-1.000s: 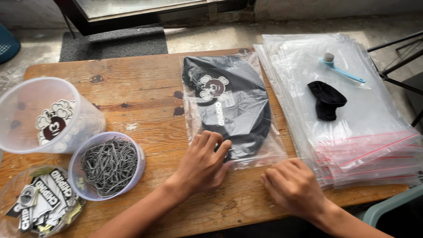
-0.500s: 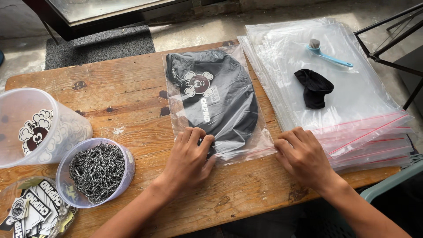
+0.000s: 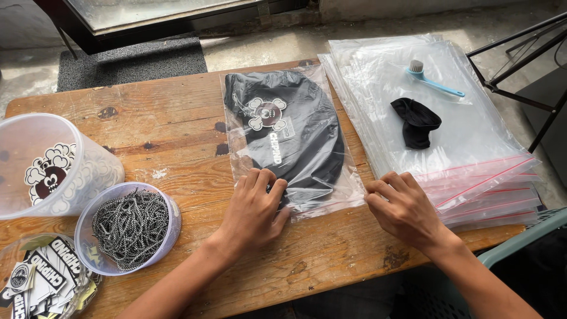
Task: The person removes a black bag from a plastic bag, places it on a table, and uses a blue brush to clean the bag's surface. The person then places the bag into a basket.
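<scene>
A clear zip bag holding a folded black garment (image 3: 295, 127) with a white cartoon print lies flat on the wooden table (image 3: 171, 124). My left hand (image 3: 254, 210) presses flat on the bag's near edge, fingers together. Fingers curled, my right hand (image 3: 404, 210) pinches the bag's near right corner, beside a stack of clear zip bags (image 3: 472, 159) with red seals.
A small black cloth (image 3: 416, 121) and a blue brush (image 3: 434, 80) lie on the stack. At the left are a round tub of metal chains (image 3: 130, 227), a tall translucent tub (image 3: 53, 162) and a tub of stickers (image 3: 41, 280). A dark mat (image 3: 133, 59) lies beyond the table.
My right hand has slid along the bag's near edge to its right corner. The left hand stays pressed on the bag. The view has shifted slightly.
</scene>
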